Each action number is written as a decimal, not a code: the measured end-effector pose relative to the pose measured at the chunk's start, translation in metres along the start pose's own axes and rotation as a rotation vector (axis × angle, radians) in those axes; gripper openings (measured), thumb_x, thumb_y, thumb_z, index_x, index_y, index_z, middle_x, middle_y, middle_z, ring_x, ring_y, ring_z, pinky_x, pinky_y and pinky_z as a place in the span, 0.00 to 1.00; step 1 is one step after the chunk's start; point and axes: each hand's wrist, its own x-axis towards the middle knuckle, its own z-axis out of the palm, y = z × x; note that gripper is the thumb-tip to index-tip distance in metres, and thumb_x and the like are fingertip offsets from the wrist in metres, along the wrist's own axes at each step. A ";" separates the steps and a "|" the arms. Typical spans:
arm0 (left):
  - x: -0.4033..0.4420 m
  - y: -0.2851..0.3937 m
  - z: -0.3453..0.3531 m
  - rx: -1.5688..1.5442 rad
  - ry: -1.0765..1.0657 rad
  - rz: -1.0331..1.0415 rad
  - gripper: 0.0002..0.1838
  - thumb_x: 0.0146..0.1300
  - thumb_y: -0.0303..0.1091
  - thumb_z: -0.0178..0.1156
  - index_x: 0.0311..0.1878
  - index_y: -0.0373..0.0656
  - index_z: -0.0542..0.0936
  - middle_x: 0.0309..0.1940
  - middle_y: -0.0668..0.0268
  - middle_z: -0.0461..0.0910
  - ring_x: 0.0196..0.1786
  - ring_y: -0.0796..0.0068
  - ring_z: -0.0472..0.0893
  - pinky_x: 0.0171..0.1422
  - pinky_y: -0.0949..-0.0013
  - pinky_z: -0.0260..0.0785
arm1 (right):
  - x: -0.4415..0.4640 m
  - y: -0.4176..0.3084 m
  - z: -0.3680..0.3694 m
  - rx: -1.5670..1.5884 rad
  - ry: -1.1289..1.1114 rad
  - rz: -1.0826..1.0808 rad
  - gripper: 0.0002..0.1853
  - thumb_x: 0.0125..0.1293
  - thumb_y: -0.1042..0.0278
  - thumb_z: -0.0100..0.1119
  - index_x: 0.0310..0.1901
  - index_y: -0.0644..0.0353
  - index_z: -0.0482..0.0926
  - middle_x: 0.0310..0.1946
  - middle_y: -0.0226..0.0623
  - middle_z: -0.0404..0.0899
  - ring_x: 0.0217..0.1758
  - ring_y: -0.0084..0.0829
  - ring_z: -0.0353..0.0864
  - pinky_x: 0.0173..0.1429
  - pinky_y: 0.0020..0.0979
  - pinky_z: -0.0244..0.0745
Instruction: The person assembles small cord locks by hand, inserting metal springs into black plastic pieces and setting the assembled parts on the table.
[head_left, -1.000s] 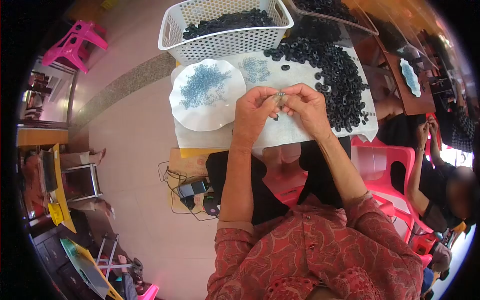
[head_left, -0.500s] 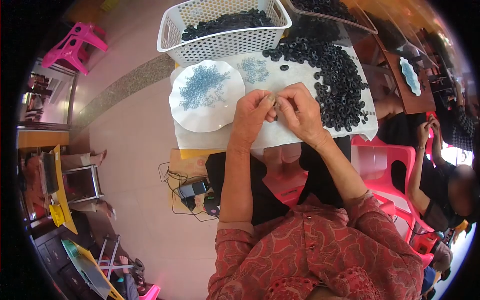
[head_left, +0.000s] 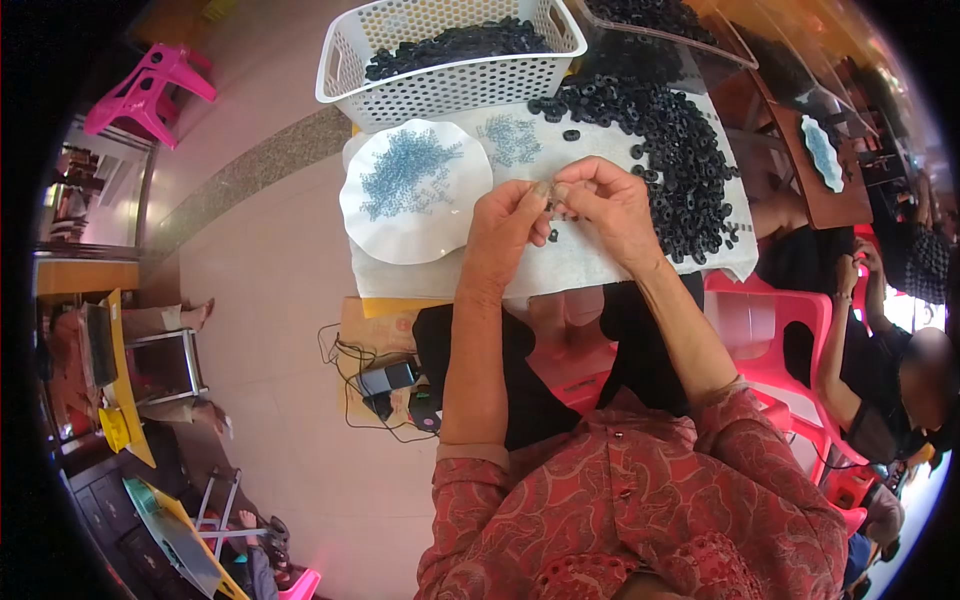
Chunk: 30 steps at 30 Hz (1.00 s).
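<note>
Over the white cloth (head_left: 570, 262), my left hand (head_left: 503, 228) has its thumb and forefinger pinched together; what they hold is too small to make out. My right hand (head_left: 612, 215) pinches at the same spot, its fingertips meeting the left ones. A small black piece (head_left: 553, 236) lies on the cloth just below the fingertips. To the left stands a white wavy-edged plate (head_left: 400, 243) with a heap of small blue-clear pieces (head_left: 400, 178). More such pieces (head_left: 512, 139) lie beside the plate. Many black ring-like pieces (head_left: 683, 165) are spread to the right of my hands.
A white perforated basket (head_left: 455, 92) of black pieces stands at the back, beside a clear bin (head_left: 665, 40). Pink chairs (head_left: 765, 325) and a seated person (head_left: 880, 375) are at the right. A cable and black adapter (head_left: 388, 378) lie on cardboard at the lower left.
The hands have shifted slightly left since the first frame and stay pinched together. My right fingers have changed their bend, and the right hand has turned a little.
</note>
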 end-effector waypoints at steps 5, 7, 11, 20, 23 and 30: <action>-0.003 0.003 0.001 -0.058 -0.034 -0.029 0.13 0.68 0.38 0.58 0.36 0.35 0.79 0.22 0.69 0.76 0.23 0.84 0.72 0.29 0.80 0.65 | 0.003 0.002 -0.003 0.124 0.074 0.044 0.06 0.59 0.80 0.61 0.39 0.66 0.81 0.29 0.30 0.81 0.31 0.15 0.75 0.38 0.18 0.70; -0.003 0.003 -0.001 -0.063 -0.047 -0.026 0.12 0.68 0.37 0.58 0.37 0.35 0.79 0.22 0.69 0.76 0.24 0.84 0.72 0.30 0.80 0.65 | 0.004 0.001 -0.003 0.173 0.088 0.064 0.07 0.58 0.80 0.61 0.39 0.66 0.81 0.29 0.31 0.81 0.31 0.16 0.75 0.38 0.18 0.70; -0.001 0.001 -0.002 -0.116 -0.039 -0.031 0.11 0.67 0.35 0.58 0.39 0.35 0.79 0.23 0.69 0.76 0.24 0.84 0.73 0.30 0.80 0.66 | 0.006 0.000 -0.003 0.208 0.092 0.075 0.08 0.58 0.81 0.60 0.39 0.67 0.81 0.32 0.33 0.82 0.31 0.17 0.76 0.39 0.19 0.70; 0.000 0.002 0.005 -0.004 0.089 0.007 0.09 0.67 0.32 0.58 0.43 0.36 0.80 0.31 0.70 0.78 0.29 0.84 0.75 0.33 0.80 0.69 | 0.005 0.007 -0.007 0.223 0.091 0.039 0.07 0.60 0.81 0.60 0.40 0.66 0.81 0.38 0.35 0.84 0.32 0.17 0.75 0.39 0.19 0.70; -0.002 0.004 0.007 0.000 0.084 0.016 0.10 0.67 0.32 0.58 0.46 0.36 0.80 0.31 0.70 0.78 0.30 0.84 0.76 0.34 0.80 0.69 | 0.005 0.009 -0.009 0.222 0.091 0.032 0.08 0.59 0.82 0.59 0.41 0.67 0.81 0.38 0.36 0.84 0.34 0.17 0.77 0.41 0.20 0.72; -0.001 0.004 0.007 0.084 0.061 0.044 0.11 0.67 0.32 0.59 0.46 0.35 0.81 0.30 0.70 0.78 0.29 0.85 0.76 0.33 0.80 0.70 | 0.000 0.004 -0.007 0.061 0.094 0.027 0.09 0.59 0.82 0.60 0.42 0.67 0.81 0.37 0.35 0.84 0.35 0.17 0.79 0.41 0.19 0.74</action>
